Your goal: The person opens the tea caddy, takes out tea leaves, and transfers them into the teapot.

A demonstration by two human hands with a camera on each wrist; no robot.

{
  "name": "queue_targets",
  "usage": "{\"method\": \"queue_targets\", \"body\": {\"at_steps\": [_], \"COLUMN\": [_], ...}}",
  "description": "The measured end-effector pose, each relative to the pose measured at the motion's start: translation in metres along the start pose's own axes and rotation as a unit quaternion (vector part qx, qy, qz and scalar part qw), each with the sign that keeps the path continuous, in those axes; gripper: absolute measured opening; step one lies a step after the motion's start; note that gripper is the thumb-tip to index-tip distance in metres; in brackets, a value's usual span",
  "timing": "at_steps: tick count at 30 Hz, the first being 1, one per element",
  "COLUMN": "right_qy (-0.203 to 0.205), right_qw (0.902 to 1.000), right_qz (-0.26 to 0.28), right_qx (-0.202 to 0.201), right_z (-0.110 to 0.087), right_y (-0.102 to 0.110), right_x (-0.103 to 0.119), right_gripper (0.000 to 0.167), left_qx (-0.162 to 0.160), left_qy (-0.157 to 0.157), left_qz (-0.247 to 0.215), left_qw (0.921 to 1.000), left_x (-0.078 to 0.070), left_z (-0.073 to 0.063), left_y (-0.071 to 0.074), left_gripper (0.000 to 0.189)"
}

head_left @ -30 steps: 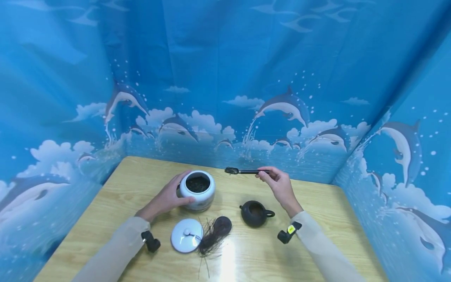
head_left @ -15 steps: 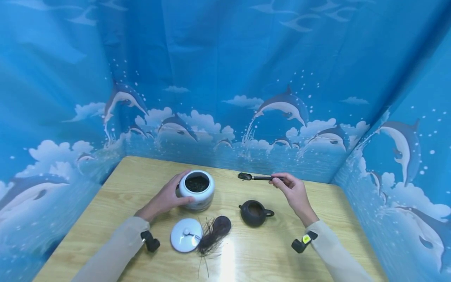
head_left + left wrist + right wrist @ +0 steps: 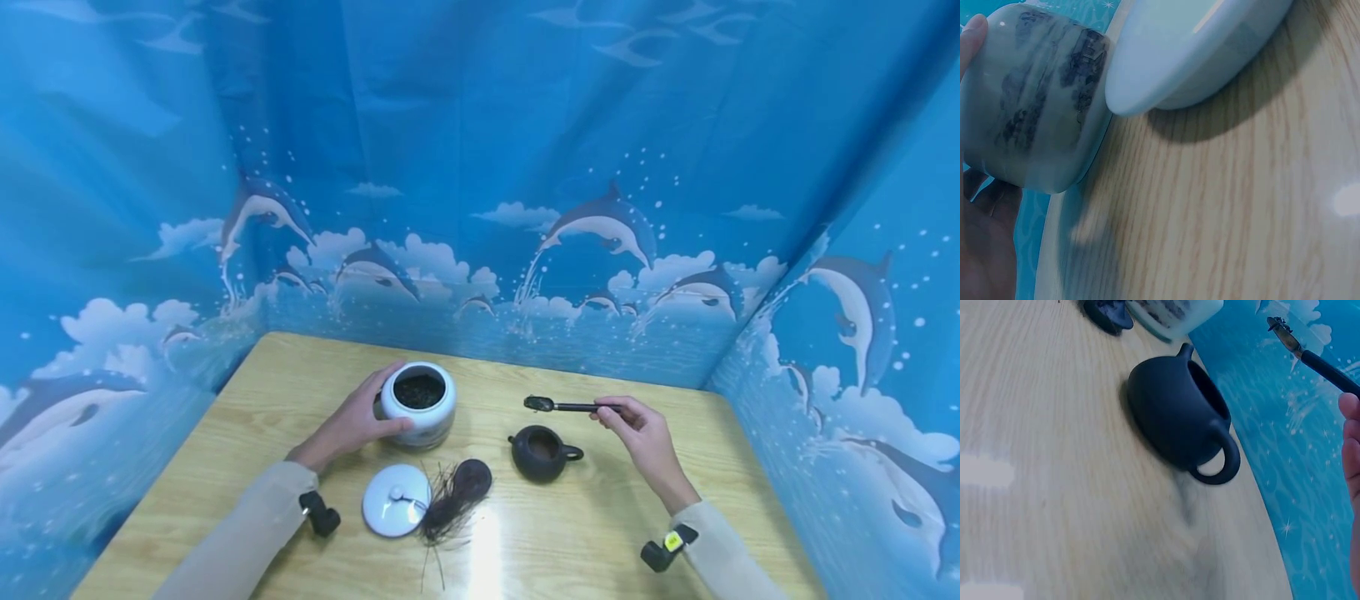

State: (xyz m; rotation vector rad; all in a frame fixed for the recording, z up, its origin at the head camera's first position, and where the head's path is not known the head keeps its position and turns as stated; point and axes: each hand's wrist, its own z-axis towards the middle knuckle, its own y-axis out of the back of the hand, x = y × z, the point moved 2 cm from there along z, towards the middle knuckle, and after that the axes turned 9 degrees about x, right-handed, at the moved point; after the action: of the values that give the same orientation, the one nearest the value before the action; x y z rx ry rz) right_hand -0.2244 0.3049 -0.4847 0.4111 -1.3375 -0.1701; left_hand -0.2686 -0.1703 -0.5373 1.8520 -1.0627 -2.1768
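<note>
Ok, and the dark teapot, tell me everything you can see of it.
The teapot is round-bodied and near-black, with a smooth, matte surface that looks like clay. It has a short spout pointing toward the white jar and a looped handle on the opposite side. Its mouth is uncovered, showing a brownish interior. It stands upright on the wooden table, to the jar's right in the head view. Only the table appears to touch it; the loaded scoop is clear of it.
</note>
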Motion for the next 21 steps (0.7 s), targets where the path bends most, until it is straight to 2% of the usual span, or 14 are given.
{"method": "queue_targets", "body": {"at_steps": [11, 21], "right_qy": [-0.033, -0.009], "right_qw": [0.9993, 0.9999], "right_qz": [-0.016, -0.002], "right_qx": [-0.002, 0.012], "right_z": [-0.025, -0.037], "right_y": [0.013, 0.009], "right_x": [-0.016, -0.023], "right_gripper": [0.032, 0.026], "left_qx": [-0.002, -0.005], "left_qy": [-0.015, -0.017], "left_qz": [-0.009, -0.001], "left_qw": [0.9998, 0.9998], "left_x": [0.003, 0.003], "left_z": [0.001, 0.001], "left_y": [-0.001, 0.0], "left_gripper": [0.113, 0.112]}}
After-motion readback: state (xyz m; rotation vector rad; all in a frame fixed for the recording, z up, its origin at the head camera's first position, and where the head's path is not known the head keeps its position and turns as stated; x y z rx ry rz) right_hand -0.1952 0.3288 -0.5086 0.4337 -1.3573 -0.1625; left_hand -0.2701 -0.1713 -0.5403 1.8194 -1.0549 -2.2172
